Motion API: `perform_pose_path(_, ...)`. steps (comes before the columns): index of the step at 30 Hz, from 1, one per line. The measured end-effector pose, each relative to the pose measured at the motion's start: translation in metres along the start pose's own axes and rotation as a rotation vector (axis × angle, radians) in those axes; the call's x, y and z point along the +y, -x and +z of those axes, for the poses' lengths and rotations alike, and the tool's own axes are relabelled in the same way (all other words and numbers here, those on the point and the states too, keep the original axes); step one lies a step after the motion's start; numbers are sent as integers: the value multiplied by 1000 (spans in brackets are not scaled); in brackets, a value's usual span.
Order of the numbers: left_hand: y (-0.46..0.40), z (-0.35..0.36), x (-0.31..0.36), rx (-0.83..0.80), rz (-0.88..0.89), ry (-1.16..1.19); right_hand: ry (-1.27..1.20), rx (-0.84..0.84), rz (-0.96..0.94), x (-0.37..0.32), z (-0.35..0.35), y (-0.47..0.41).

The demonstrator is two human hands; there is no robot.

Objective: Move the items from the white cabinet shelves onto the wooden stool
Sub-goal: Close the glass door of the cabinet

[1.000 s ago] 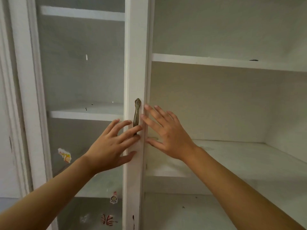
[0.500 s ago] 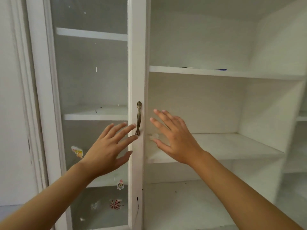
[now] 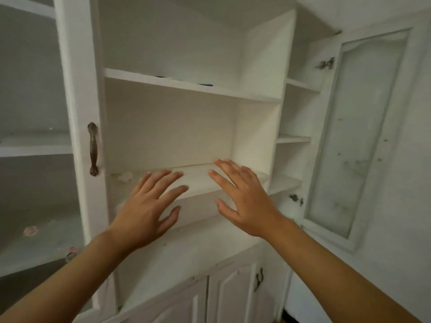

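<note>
While both hands hover spread and empty, the search goes on.
Left hand point(image 3: 149, 206) and right hand point(image 3: 245, 197) front the bare middle shelf point(image 3: 198, 183); dark items point(image 3: 205, 84) lie on the upper shelf's point(image 3: 186, 86) front edge, needing a higher reach.

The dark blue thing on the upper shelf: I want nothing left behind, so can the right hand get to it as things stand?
Probably yes. The right hand is open and holds nothing, the door on that side is swung wide, and nothing stands between it and the dark blue thing on the upper shelf above.
</note>
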State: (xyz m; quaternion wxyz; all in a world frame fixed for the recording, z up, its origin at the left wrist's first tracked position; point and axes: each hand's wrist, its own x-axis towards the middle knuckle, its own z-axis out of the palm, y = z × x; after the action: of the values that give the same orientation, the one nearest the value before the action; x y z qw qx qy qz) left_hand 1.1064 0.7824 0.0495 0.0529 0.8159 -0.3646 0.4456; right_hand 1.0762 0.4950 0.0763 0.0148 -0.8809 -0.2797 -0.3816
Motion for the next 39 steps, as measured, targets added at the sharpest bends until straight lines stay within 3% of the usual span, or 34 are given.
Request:
perform_pose_path(18, -199, 93, 202, 132, 45, 380, 247, -51, 360, 177, -153, 141)
perform_pose_path(33, -322, 208, 367, 63, 50, 514, 294, -130, 494, 354, -198, 268)
perform_pose_path(39, -358, 257, 398, -15, 70, 559, 270, -159, 566, 408, -194, 293)
